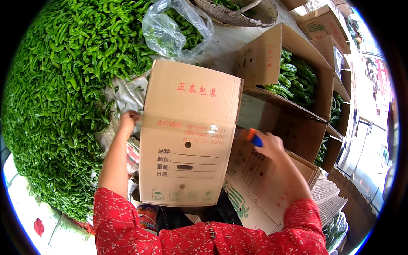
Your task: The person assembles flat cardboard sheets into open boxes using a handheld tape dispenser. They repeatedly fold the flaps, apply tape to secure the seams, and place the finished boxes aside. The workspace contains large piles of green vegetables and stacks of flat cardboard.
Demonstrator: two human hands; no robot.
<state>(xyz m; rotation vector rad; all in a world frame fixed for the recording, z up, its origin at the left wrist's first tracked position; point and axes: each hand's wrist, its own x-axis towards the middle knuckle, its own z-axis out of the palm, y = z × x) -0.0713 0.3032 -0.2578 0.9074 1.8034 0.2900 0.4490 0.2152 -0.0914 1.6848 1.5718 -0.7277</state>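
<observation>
A brown cardboard box (187,127) with red and black print stands upright in front of me, with a strip of clear tape across its middle. My left hand (127,120) presses against its left side. My right hand (267,144) is at the box's right edge and grips a tape dispenser with an orange and blue handle (254,138). Both of my sleeves are red with small white dots.
A huge heap of green peppers (63,85) fills the left. A clear plastic bag of peppers (174,29) and a woven basket (238,12) lie behind the box. Open cartons of peppers (293,80) stand at right, with flat cartons (259,182) stacked beneath my right arm.
</observation>
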